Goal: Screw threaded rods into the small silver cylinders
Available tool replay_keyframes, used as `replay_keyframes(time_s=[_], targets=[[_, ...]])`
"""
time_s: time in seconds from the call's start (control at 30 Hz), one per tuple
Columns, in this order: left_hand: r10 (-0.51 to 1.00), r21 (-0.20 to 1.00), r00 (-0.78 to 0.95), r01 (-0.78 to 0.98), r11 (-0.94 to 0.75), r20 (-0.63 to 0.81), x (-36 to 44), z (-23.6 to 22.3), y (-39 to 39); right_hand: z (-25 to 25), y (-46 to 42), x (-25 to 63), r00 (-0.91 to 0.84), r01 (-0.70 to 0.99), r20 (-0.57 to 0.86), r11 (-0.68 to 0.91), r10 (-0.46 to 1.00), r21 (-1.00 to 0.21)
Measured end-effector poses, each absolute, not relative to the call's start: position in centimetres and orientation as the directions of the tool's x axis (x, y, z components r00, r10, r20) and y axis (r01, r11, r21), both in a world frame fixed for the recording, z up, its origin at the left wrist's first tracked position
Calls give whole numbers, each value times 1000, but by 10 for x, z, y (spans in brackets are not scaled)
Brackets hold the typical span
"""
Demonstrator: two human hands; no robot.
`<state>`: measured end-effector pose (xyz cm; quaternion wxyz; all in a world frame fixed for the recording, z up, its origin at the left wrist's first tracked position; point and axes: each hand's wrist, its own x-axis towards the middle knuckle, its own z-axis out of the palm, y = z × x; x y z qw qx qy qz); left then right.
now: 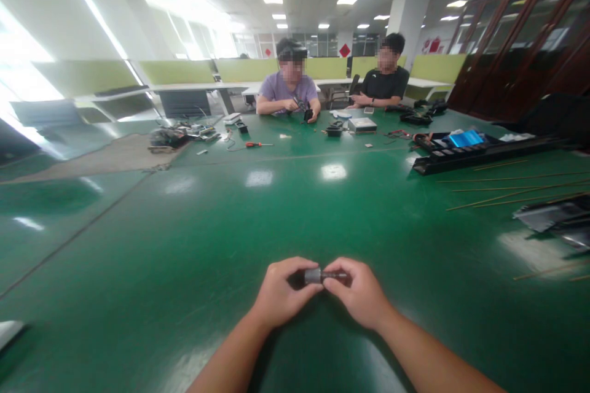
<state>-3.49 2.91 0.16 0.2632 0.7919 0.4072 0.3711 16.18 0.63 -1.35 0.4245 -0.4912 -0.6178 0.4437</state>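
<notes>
A small grey metal cylinder with a thinner dark shaft (pixel 313 276) is held level just above the green table, near its front edge. My left hand (pixel 286 290) is closed around the wide grey end, thumb below and fingers above. On the other side, my right hand (pixel 358 291) pinches the thin shaft between thumb and fingertips. The hands are close together, their fingertips nearly meeting at the middle of the part. The exact kind of part cannot be made out, and its ends are partly hidden by my fingers.
Across the green table (pixel 258 215) sit two people, one handling a black part. An orange screwdriver (pixel 254 145) and a pile of electronic parts (pixel 184 134) lie at the far left. To the right are a long black tray (pixel 483 150), thin rods (pixel 502 194) and dark metal parts (pixel 553 215).
</notes>
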Motion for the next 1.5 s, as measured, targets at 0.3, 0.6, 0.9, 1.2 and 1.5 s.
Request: replay_keyframes(time_s=[0.3, 0.6, 0.9, 1.2, 1.5], targets=[[845, 717, 372, 457, -527, 384, -34, 2, 29, -14, 7, 163, -156, 233, 81, 116, 984, -965], [842, 714, 374, 455, -532, 389, -36, 0, 29, -10, 5, 162, -149, 210, 81, 112, 986, -971], [837, 715, 379, 446, -539, 395, -35, 2, 29, -11, 5, 163, -143, 216, 77, 107, 987, -970], [830, 709, 374, 441, -551, 413, -36, 0, 31, -12, 5, 162, -137, 202, 82, 109, 987, -973], [837, 717, 358, 437, -542, 414, -36, 0, 30, -14, 6, 163, -131, 197, 60, 86, 990, -977]])
